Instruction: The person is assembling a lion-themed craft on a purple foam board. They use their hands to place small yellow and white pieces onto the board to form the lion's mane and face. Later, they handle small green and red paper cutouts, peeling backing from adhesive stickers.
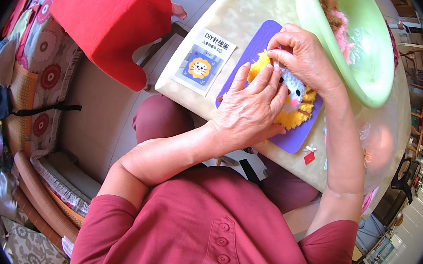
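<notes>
A purple board (291, 142) lies tilted on the table, bearing a lion face made of yellow yarn (293, 119) and white yarn (294, 82). Black eyes, a pink cheek and brown whisker strips (305, 113) show on it. My left hand (250, 101) rests flat over the face's left part, fingers spread. At the face's upper edge, my right hand (302, 56) has its thumb and index finger bent close together beside a brown strip. Whether it pinches anything is hidden. To the left lies a printed leaflet (204, 62) picturing a similar lion.
A light green basin (372, 86) holding brown and pink yarn (341, 33) stands at the table's (246, 5) far right. Clear plastic (377, 140) and a small red tag (309, 158) lie on the right. A red-covered seat (104, 18) stands left of the table.
</notes>
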The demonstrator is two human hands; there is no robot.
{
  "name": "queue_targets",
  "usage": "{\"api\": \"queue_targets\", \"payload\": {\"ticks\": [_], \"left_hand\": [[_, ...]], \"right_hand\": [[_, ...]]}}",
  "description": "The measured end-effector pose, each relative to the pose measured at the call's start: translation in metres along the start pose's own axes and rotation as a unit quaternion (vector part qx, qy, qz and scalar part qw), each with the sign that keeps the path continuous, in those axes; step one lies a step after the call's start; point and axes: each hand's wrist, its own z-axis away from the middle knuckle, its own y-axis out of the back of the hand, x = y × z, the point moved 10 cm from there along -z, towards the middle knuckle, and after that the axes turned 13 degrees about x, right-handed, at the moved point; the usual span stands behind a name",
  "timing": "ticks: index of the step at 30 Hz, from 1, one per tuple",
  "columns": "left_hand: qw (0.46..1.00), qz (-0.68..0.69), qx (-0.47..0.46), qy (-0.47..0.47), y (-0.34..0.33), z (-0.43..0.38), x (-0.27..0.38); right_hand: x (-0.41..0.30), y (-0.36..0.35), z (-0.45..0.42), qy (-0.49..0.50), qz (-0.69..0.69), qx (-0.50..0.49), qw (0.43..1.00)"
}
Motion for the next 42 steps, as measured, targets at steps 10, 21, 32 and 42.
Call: {"api": "queue_targets", "payload": {"ticks": [10, 21, 32, 42], "left_hand": [[1.000, 0.024, 0.013, 0.003, 0.005, -0.002, 0.000], [0.998, 0.047, 0.040, -0.005, 0.011, 0.000, 0.001], [0.999, 0.032, 0.036, 0.003, 0.009, -0.002, -0.002], [0.999, 0.030, 0.023, 0.006, 0.009, -0.004, -0.003]], "right_hand": [[0.006, -0.003, -0.001, -0.039, -0.024, -0.033, 0.998], [0.002, -0.003, 0.000, -0.011, 0.007, -0.042, 0.999], [0.002, -0.010, 0.002, 0.024, 0.014, -0.053, 0.998], [0.007, -0.008, 0.000, -0.006, 0.025, -0.037, 0.999]]}}
